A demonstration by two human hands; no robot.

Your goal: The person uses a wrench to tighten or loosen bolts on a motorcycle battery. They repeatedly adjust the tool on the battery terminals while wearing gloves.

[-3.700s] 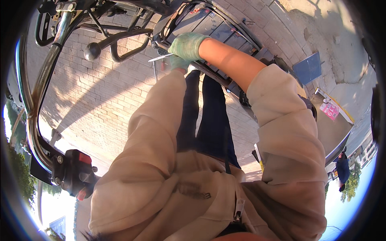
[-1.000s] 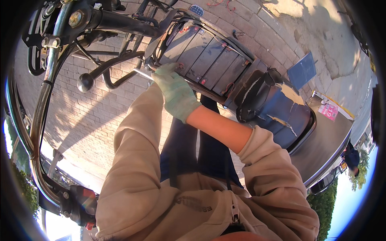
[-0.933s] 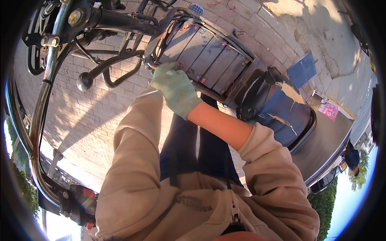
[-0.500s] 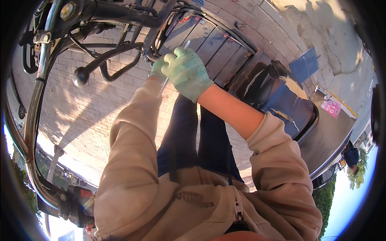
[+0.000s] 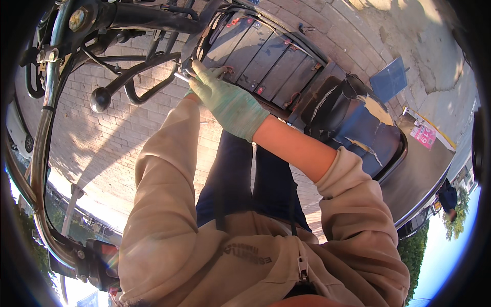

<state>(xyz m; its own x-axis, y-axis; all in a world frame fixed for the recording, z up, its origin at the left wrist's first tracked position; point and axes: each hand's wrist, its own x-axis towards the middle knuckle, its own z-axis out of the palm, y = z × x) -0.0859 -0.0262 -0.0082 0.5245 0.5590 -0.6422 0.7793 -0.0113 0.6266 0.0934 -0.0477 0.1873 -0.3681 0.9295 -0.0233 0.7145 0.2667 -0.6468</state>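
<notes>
My right hand (image 5: 230, 102), in a pale green knit glove, reaches over to the front edge of the vehicle's dark footboard (image 5: 250, 46). Its fingers are stretched and partly spread beside the black frame. Under it sits my left hand (image 5: 191, 95), also gloved; only a sliver by the wrist shows, its fingers hidden. The bright end of a metal rod (image 5: 181, 77) sticks out to the left of my right fingers. Whether either hand grips the rod is hidden.
A black lever with a ball knob (image 5: 101, 99) and bent steel tubes (image 5: 51, 92) stand at the left. To the right is a torn seat (image 5: 363, 123), with a blue flat panel (image 5: 388, 81) beyond it. Brick paving (image 5: 123, 138) lies below.
My right hand has gone from a closed fist to stretched fingers, moving slightly left and down. The slanted silver rod no longer shows above it; a bright rod end shows at its left.
</notes>
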